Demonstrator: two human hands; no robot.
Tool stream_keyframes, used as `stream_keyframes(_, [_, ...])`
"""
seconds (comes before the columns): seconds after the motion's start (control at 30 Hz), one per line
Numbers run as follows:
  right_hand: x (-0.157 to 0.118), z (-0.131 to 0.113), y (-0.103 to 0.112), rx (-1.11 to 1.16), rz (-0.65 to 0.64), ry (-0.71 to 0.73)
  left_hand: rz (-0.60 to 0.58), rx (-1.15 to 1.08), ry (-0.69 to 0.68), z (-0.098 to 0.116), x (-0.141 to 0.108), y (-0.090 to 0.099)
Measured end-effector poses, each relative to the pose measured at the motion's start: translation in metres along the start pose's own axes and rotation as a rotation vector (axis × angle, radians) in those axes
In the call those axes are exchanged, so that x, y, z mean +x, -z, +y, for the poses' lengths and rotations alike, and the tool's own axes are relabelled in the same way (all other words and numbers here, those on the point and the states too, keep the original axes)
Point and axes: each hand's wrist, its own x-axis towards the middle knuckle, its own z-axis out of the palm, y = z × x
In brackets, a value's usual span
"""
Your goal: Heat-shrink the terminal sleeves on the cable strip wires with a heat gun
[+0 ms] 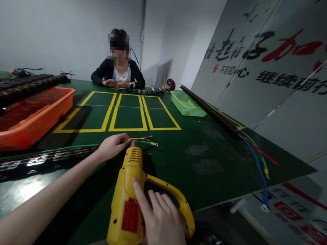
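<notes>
Heat gun (127, 205), yellow, lies near the desk's (206, 154) near edge, its rear cut off by the frame bottom and its nozzle tip dark and hard to make out. Right hand (160, 222) is closed around the handle, wrist out of frame. Left hand (112, 146) pinches a bundle of coloured wires (145, 140) just ahead of the nozzle; the grip itself is hidden behind the fingers. Open desk surface extends right toward the far right corner, where the loose cable ends (260, 161) overhang the edge.
</notes>
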Motion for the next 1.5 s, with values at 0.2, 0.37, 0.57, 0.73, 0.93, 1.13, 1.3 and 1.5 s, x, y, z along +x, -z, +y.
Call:
stream_keyframes(0.2, [-0.004,0.015,0.015,-0.053,0.017,0.007,0.019,0.022,0.017,0.005,-0.002,0.001])
stream_keyframes(0.37, [-0.014,0.032,0.02,-0.228,0.1,0.035,0.016,0.024,0.013,0.008,-0.004,0.002])
stream_keyframes(0.57, [-0.026,0.047,0.013,-0.409,0.104,0.017,0.019,0.019,0.01,0.009,-0.005,0.001])
stream_keyframes(0.73, [-0.023,0.036,0.005,-0.527,0.141,-0.004,0.036,0.042,0.009,0.01,-0.005,0.0])
stream_keyframes(0.93, [-0.012,0.017,-0.015,-0.524,0.215,-0.01,0.048,0.053,0.016,0.012,-0.005,-0.001])
stream_keyframes(1.13, [0.006,-0.008,-0.041,-0.427,0.488,-0.029,0.093,0.003,0.047,0.009,-0.004,-0.004])
stream_keyframes(1.3, [0.011,-0.015,-0.045,-0.399,0.54,-0.01,0.136,-0.007,0.067,0.007,-0.005,-0.005])
stream_keyframes(1.5, [0.003,-0.005,-0.037,-0.397,0.402,0.024,0.237,0.109,0.031,0.006,-0.01,-0.012])
